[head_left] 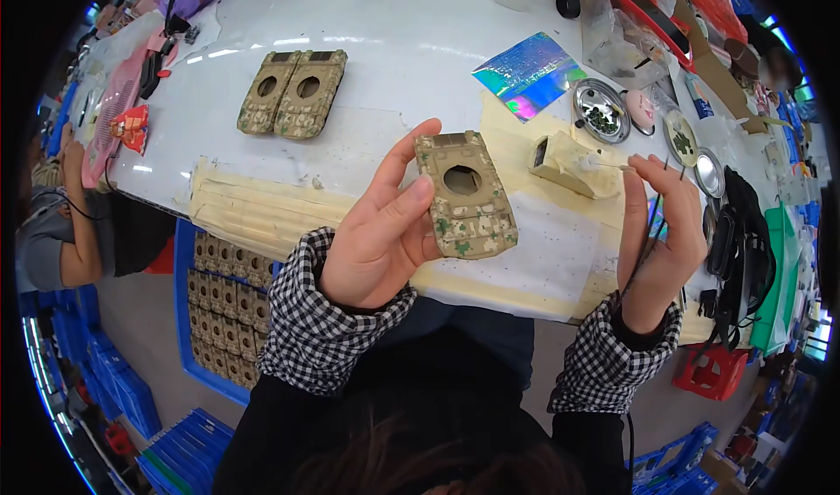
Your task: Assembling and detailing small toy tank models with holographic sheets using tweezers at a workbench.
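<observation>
A toy tank hull (477, 219) in tan and green pixel camouflage, with a round hole in its top, is tilted up in my left hand (378, 232). The thumb presses its left edge, and other fingers wrap behind it. To the right, my right hand (669, 219) is raised with thumb and forefinger brought together on a thin, pale stick-like tool (605, 161). The tool points left over a tape-covered block (573, 168) on the table; its exact kind is too fine to make out.
Two similar hulls (304, 97) lie side by side farther back. A round metal dish (615, 101) holds small dark green bits, near a shiny holographic sheet (531, 73). Below the left table edge, a blue crate (185, 320) holds rows of hulls. Another person (61, 241) sits at left.
</observation>
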`<state>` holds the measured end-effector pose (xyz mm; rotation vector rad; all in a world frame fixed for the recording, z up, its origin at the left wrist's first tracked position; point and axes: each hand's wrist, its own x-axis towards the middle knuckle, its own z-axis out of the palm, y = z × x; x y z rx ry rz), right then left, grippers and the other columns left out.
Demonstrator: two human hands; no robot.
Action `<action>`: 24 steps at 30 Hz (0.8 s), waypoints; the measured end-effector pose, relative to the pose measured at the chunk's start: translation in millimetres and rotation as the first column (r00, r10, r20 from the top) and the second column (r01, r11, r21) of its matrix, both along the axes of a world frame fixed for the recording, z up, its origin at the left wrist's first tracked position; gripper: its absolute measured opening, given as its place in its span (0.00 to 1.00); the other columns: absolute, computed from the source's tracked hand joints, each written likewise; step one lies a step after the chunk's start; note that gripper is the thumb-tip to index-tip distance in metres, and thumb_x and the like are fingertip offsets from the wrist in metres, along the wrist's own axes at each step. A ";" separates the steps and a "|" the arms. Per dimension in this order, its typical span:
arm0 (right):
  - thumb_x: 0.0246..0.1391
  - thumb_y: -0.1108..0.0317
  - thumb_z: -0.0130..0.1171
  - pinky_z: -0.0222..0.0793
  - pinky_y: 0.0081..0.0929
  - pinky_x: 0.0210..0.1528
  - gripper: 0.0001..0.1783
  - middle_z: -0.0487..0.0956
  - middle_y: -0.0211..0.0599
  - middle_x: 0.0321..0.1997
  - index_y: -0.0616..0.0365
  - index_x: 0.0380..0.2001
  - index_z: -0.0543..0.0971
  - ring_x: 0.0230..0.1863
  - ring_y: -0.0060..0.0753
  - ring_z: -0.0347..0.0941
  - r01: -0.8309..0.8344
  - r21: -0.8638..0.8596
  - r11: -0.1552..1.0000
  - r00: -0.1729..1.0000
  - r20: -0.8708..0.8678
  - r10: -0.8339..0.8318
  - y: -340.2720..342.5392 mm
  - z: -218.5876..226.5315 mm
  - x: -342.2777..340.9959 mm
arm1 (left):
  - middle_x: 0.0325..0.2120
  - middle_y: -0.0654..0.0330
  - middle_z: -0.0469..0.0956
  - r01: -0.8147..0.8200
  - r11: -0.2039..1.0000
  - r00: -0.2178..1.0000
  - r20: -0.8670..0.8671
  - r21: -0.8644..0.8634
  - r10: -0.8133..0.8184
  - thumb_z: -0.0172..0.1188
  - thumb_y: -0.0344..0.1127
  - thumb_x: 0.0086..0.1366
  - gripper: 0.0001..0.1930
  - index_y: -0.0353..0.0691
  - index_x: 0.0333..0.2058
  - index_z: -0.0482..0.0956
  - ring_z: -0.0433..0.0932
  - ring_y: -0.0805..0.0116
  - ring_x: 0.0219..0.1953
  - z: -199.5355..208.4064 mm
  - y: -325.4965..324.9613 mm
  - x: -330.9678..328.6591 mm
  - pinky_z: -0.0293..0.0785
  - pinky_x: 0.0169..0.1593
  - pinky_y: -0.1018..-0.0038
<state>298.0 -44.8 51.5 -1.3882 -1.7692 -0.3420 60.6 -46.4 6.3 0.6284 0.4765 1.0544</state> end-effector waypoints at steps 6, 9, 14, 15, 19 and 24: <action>0.51 0.78 0.58 0.70 0.34 0.44 0.07 0.79 0.46 0.32 0.67 0.36 0.77 0.37 0.40 0.75 -0.247 0.077 0.966 0.920 -0.295 0.258 -24.3 5.3 -19.9 | 0.56 0.42 0.63 0.011 1.000 1.000 0.008 -0.001 -0.011 0.44 0.42 0.70 0.30 0.41 0.65 0.43 0.71 0.48 0.54 -4.3 1.7 0.9 0.70 0.56 0.57; 0.55 0.75 0.56 0.70 0.37 0.47 0.06 0.79 0.46 0.34 0.66 0.36 0.75 0.37 0.38 0.75 -0.473 -0.001 0.881 0.774 -0.477 0.415 -26.8 -1.2 -30.4 | 0.56 0.42 0.63 0.015 1.000 1.000 0.011 -0.009 -0.015 0.42 0.42 0.71 0.30 0.40 0.65 0.44 0.71 0.49 0.54 -0.7 1.0 1.8 0.70 0.57 0.57; 0.58 0.77 0.52 0.69 0.30 0.45 0.06 0.79 0.45 0.36 0.66 0.39 0.72 0.39 0.35 0.75 -0.612 -0.092 0.786 0.685 -0.559 0.467 -21.4 -3.8 -40.0 | 0.56 0.43 0.63 0.033 0.999 0.999 0.005 -0.010 -0.032 0.41 0.43 0.71 0.29 0.39 0.65 0.45 0.69 0.53 0.56 -0.9 0.3 1.8 0.68 0.58 0.59; 0.59 0.78 0.50 0.69 0.25 0.43 0.05 0.79 0.44 0.36 0.66 0.39 0.71 0.38 0.31 0.75 -0.644 -0.057 0.763 0.626 -0.613 0.482 -19.8 -8.7 -43.6 | 0.56 0.43 0.63 0.032 0.999 0.999 0.006 -0.010 -0.032 0.41 0.43 0.71 0.29 0.39 0.65 0.45 0.69 0.54 0.57 -0.9 0.1 2.4 0.68 0.58 0.59; 0.62 0.74 0.48 0.71 0.26 0.43 0.06 0.78 0.45 0.36 0.66 0.38 0.69 0.38 0.31 0.76 -0.635 -0.100 0.766 0.602 -0.685 0.410 -21.0 -15.3 -47.3 | 0.56 0.44 0.64 0.007 1.000 1.000 0.012 -0.019 -0.007 0.41 0.42 0.71 0.28 0.38 0.65 0.46 0.67 0.56 0.58 -0.1 -0.9 4.9 0.66 0.60 0.60; 0.64 0.68 0.46 0.76 0.33 0.44 0.10 0.76 0.48 0.35 0.67 0.38 0.67 0.38 0.38 0.78 -0.622 -0.160 0.767 0.639 -0.670 0.379 -21.2 -13.7 -47.9 | 0.56 0.44 0.64 0.016 1.000 1.000 0.021 -0.019 -0.016 0.40 0.42 0.71 0.28 0.38 0.65 0.46 0.67 0.57 0.58 -1.0 -1.3 4.5 0.66 0.60 0.61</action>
